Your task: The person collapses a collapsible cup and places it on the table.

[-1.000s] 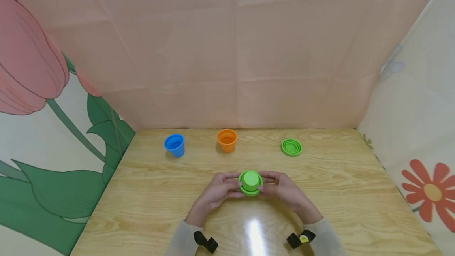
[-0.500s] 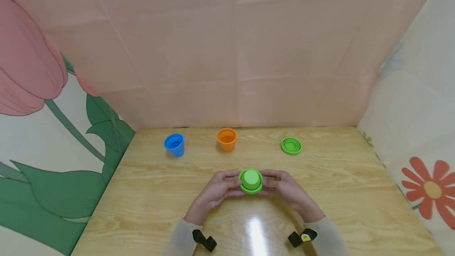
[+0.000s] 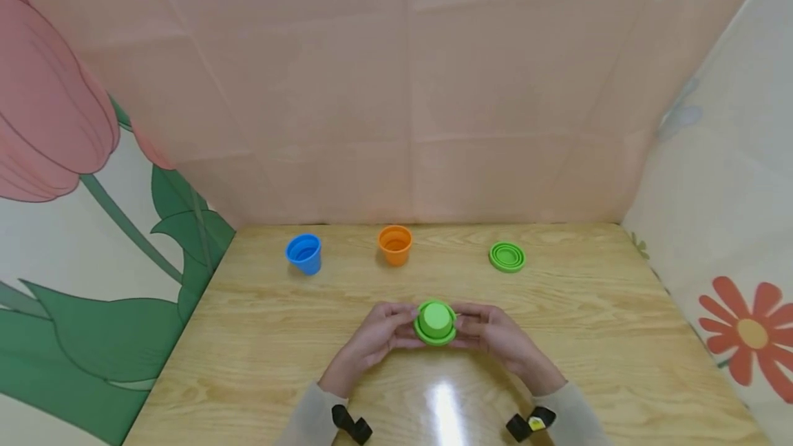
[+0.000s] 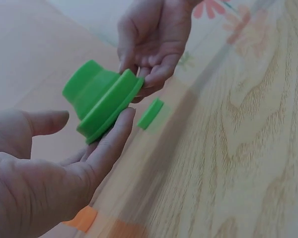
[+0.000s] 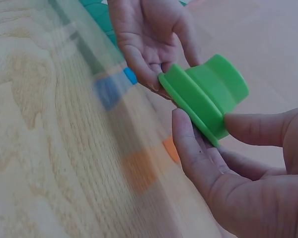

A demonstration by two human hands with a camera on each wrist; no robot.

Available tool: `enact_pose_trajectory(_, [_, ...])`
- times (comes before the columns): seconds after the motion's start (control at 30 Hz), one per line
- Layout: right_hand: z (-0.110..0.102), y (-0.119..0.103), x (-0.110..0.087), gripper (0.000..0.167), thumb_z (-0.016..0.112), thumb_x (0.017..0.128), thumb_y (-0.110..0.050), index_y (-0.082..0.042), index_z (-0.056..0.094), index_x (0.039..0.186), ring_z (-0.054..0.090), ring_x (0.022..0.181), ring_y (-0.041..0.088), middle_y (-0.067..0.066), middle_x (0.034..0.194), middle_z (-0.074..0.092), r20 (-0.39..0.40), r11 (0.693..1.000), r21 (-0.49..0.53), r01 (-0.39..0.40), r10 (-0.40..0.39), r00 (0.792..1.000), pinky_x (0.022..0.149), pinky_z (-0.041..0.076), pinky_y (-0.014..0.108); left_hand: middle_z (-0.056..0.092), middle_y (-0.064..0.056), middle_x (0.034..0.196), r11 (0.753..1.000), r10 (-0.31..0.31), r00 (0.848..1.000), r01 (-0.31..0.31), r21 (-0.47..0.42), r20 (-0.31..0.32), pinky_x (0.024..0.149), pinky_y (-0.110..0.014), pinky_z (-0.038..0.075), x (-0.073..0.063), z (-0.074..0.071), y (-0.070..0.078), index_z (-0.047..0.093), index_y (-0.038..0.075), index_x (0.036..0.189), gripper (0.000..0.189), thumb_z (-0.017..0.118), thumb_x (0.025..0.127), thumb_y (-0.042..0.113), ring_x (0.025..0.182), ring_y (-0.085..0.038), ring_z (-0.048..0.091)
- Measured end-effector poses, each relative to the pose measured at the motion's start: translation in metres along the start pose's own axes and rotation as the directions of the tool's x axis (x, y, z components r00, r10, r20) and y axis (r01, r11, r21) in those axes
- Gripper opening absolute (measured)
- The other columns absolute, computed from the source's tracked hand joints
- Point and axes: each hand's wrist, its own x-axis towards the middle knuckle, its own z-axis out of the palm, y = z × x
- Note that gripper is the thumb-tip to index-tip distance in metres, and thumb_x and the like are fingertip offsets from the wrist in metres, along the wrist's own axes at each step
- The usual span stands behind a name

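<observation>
Here, at ten o'clock from the stepped green cup [image 3: 436, 322]: a blue cup [image 3: 303, 254], upright, probably set back out of the way. At nine: the left hand [image 3: 384, 329], fingers along the wide rim, thumb just off the wall; props, apparently, rather than pinches. At eleven: an orange cup [image 3: 395, 246], also upright in the far row. At the hub, raised over the wooden table [image 3: 248, 336]: the stepped green cup, base upward, likely held up for access from both sides. At three: the right hand [image 3: 494, 332], pinching wall and rim between thumb and fingers, seemingly for steadiness. Just short of two: a flat green disc [image 3: 507, 257], lying ringed face up.

Looks smooth, probably silicone: tapering walls in blue and orange, terraced folds in the held cup, concentric rings in the disc.
</observation>
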Motion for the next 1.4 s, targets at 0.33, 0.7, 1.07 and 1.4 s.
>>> enact_pose_trajectory(0.33, [0.003, 0.003, 0.0, 0.055, 0.058, 0.108, -0.013, 0.017, 0.04, 0.15, 0.073, 0.114, 0.02, 0.012, 0.131, 0.071, 0.012, 1.0, -0.005, -0.005, 0.005, 1.0, 0.105, 0.062, 0.039, 0.077, -0.022, 0.116, 0.999, -0.006, 1.0, 0.006, 0.036, 0.001, 0.091, -0.046, 0.067, 0.0, 0.0, -0.002, 0.064, -0.01, 0.132, 0.038, 0.06, 0.108, 0.019, 0.095, -0.024, 0.079])
enact_pose_trajectory(0.7, [0.008, 0.002, 0.001, 0.053, 0.057, 0.109, -0.026, 0.013, 0.05, 0.144, 0.074, 0.108, 0.016, 0.004, 0.12, 0.076, -0.047, 0.999, -0.012, -0.049, 0.049, 0.998, 0.1, 0.064, 0.036, 0.078, -0.02, 0.113, 0.999, -0.016, 1.0, 0.015, 0.051, 0.016, 0.09, -0.045, 0.067, 0.0, 0.0, -0.002, 0.067, -0.007, 0.128, 0.034, 0.061, 0.107, 0.019, 0.095, -0.025, 0.08])
enact_pose_trajectory(1.07, [0.017, 0.006, 0.006, 0.04, 0.054, 0.107, -0.015, 0.015, 0.06, 0.132, 0.074, 0.099, 0.013, 0.002, 0.111, 0.076, -0.113, 0.996, -0.058, -0.071, 0.064, 0.991, 0.092, 0.065, 0.029, 0.08, -0.021, 0.106, 0.997, -0.031, 0.999, 0.03, 0.071, 0.011, 0.086, -0.045, 0.068, 0.001, -0.001, -0.003, 0.07, -0.009, 0.124, 0.033, 0.064, 0.105, 0.017, 0.089, -0.023, 0.081])
enact_pose_trajectory(1.4, [0.025, 0.008, 0.005, 0.041, 0.057, 0.102, -0.005, 0.024, 0.057, 0.131, 0.074, 0.094, 0.016, 0.027, 0.12, 0.073, -0.196, 0.977, -0.211, -0.02, -0.022, 0.98, 0.082, 0.068, 0.031, 0.079, -0.024, 0.108, 0.993, -0.054, 0.998, 0.051, 0.108, 0.025, 0.085, -0.045, 0.068, 0.0, 0.002, 0.0, 0.071, -0.006, 0.125, 0.035, 0.064, 0.106, 0.021, 0.091, -0.027, 0.081])
